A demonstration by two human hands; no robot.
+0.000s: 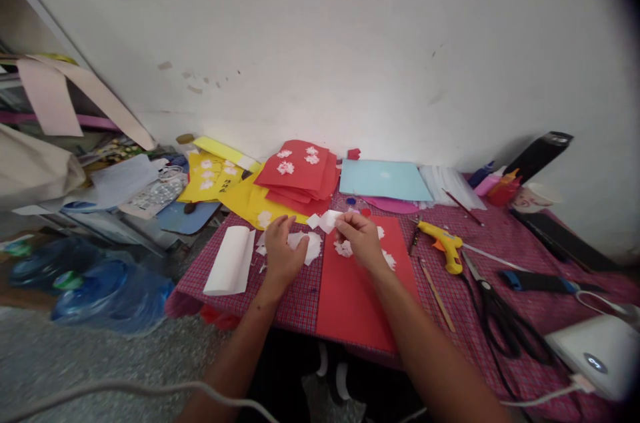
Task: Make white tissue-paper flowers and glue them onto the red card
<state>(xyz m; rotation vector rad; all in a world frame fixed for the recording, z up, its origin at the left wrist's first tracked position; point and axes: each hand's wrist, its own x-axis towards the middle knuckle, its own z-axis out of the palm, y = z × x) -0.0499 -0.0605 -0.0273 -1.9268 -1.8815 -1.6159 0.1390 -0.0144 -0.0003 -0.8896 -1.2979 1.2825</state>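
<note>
My right hand (361, 239) pinches a small piece of white paper (327, 220) above the top left part of a red sheet (350, 306). White and pink paper flowers (343, 248) lie on that sheet, partly behind my right hand. My left hand (285, 248) has its fingers apart and nothing in its grasp, just left of the held piece. Thin white paper pieces (313, 246) lie beside and under my left hand. A roll of white paper (229, 261) rests further left on the checked cloth (295, 306).
Behind are stacked red sheets (295, 169), yellow sheets (207, 179) and a light blue sheet (385, 181). To the right lie a yellow glue gun (445, 243), a wooden stick (439, 296), black-handled scissors (505, 319), a white device (595, 353) and a black bottle (540, 157).
</note>
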